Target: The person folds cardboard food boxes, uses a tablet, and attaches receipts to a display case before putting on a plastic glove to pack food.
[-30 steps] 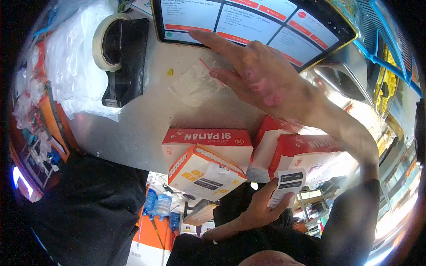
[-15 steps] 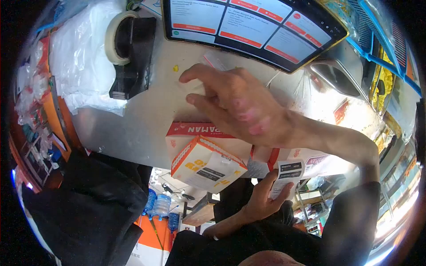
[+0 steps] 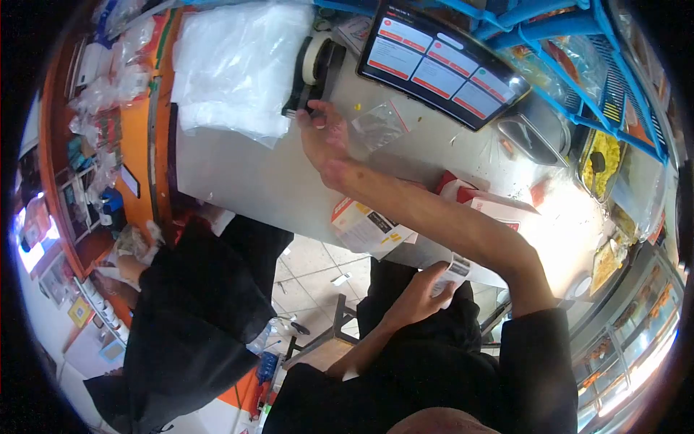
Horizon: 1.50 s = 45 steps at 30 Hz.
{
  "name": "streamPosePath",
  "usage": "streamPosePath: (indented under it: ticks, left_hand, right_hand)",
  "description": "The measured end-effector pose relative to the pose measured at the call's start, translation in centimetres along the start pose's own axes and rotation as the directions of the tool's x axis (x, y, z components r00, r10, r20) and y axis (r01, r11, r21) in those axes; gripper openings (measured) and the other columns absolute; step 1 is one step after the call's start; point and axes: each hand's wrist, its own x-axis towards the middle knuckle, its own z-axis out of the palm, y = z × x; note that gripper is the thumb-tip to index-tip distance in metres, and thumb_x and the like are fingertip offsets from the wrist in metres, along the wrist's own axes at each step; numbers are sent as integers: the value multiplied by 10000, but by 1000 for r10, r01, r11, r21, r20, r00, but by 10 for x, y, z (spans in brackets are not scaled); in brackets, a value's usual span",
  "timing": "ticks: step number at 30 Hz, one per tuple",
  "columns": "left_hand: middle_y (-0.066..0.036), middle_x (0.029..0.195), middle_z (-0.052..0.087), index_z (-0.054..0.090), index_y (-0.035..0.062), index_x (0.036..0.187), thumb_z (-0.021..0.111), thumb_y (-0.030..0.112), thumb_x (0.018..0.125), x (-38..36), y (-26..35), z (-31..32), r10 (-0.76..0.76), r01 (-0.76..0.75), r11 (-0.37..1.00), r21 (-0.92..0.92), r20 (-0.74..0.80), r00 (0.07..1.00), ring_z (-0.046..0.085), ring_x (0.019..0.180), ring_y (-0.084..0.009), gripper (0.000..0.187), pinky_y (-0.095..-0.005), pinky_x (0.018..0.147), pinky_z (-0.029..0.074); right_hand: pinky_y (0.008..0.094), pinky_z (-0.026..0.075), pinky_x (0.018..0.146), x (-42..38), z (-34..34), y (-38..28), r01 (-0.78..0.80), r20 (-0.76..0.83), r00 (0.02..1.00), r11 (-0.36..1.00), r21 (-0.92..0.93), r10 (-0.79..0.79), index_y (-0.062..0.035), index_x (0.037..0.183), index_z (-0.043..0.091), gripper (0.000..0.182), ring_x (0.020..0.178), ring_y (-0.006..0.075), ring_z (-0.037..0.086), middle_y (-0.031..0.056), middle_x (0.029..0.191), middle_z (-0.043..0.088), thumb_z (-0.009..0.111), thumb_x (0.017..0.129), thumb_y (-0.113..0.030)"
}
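My right hand point(image 3: 325, 141) reaches across the counter to the front end of a black tape dispenser point(image 3: 331, 76), which carries a roll of tape point(image 3: 311, 61). Its fingers are curled together at the dispenser's edge; what lies between them is too small to make out. Low by my lap, my left hand point(image 3: 423, 293) grips a printed paper slip point(image 3: 454, 271) between thumb and fingers. An orange-and-white printed box point(image 3: 354, 223) stands at the counter's near edge, partly behind my right forearm. A red-and-white box point(image 3: 510, 211) sits on the forearm's other side.
White plastic bags point(image 3: 235, 69) are piled left of the dispenser. A tablet point(image 3: 434, 65) with a lit screen stands at the back, a small clear zip bag point(image 3: 379, 124) before it. Blue racks point(image 3: 549, 43) and a yellow-filled tray point(image 3: 603, 163) are right. A co-worker's hand point(image 3: 130, 269) is far left.
My right hand has moved left from over the counter to the tape dispenser, its fingers going from spread to curled. The view has shifted left. My left hand still holds the slip.
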Motion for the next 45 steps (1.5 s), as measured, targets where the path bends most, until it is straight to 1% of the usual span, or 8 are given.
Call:
streamPosePath:
  ticks: [6, 15, 19, 24, 26, 32, 40, 45]
  left_hand:
    - [-242, 995, 627, 519, -40, 1152, 582, 210, 914, -34, 12, -22, -112, 112, 994, 8, -16, 994, 642, 890, -316, 351, -370, 808, 487]
    - [-203, 979, 637, 518, -21, 1177, 597, 202, 898, -62, 33, -24, -211, 220, 958, 183, -69, 975, 644, 894, -258, 366, -355, 802, 495]
    - [-164, 956, 644, 548, 3, 1149, 609, 176, 890, -71, 32, -26, -203, 215, 965, 152, -88, 975, 636, 870, -221, 318, -342, 790, 500]
    - [-43, 934, 651, 593, 8, 1090, 599, 89, 910, -84, 72, -21, -305, 211, 943, -255, -420, 855, 591, 818, -94, 197, -253, 734, 490]
    - [-40, 925, 647, 585, -9, 1089, 597, 63, 906, -82, 78, -22, -56, -64, 976, -209, -523, 850, 578, 797, -76, 197, -227, 714, 476]
    - [-52, 959, 639, 571, -31, 1117, 591, 40, 891, -70, 100, -4, 84, -193, 963, -188, -469, 879, 572, 842, -81, 237, -230, 744, 466]
    - [-20, 929, 626, 582, -34, 1120, 578, 81, 920, -47, 72, 37, 17, -62, 962, -265, -167, 986, 541, 818, -52, 231, -203, 718, 435]
    - [-18, 735, 602, 615, -31, 903, 605, 193, 940, 1, 17, 65, -42, -3, 984, -180, -244, 969, 486, 689, -35, 227, -201, 605, 393]
  right_hand:
    - [311, 448, 621, -5, 30, 7, 116, -205, 979, 797, 592, 10, -67, 875, 695, 172, 716, 140, 571, 39, 764, 634, 699, 833, -234]
    - [343, 450, 592, 7, 59, 43, 27, -395, 916, 994, -107, -68, -53, 720, 691, 68, 646, 190, 590, 65, 685, 631, 663, 762, -99]
    - [330, 502, 579, 4, 76, 10, 102, 178, 984, 715, -692, 32, -94, 776, 663, 127, 702, 159, 650, 41, 769, 675, 558, 830, -47]
    - [253, 512, 671, -81, -55, -45, 152, 522, 764, 892, 426, -380, -13, 895, 697, 102, 738, 100, 643, 75, 777, 689, 672, 830, -86]
    - [245, 498, 650, -100, -148, -74, 508, 656, 511, 811, 290, -555, -31, 1087, 671, 235, 692, 81, 600, 55, 795, 675, 646, 857, -68]
    - [280, 471, 552, -139, -289, -111, 608, 892, 293, 787, 104, -345, -125, 1396, 436, 589, 585, 120, 578, 46, 659, 561, 592, 841, -3]
    - [390, 502, 797, -125, -356, -47, 787, 889, 336, 612, -83, -311, -173, 1459, 303, 664, 840, 229, 621, 103, 849, 637, 613, 876, -98]
    - [423, 503, 779, -84, -378, -29, 688, 690, 715, 281, -669, -107, -204, 1448, 274, 652, 867, 304, 620, 148, 882, 625, 581, 884, -90]
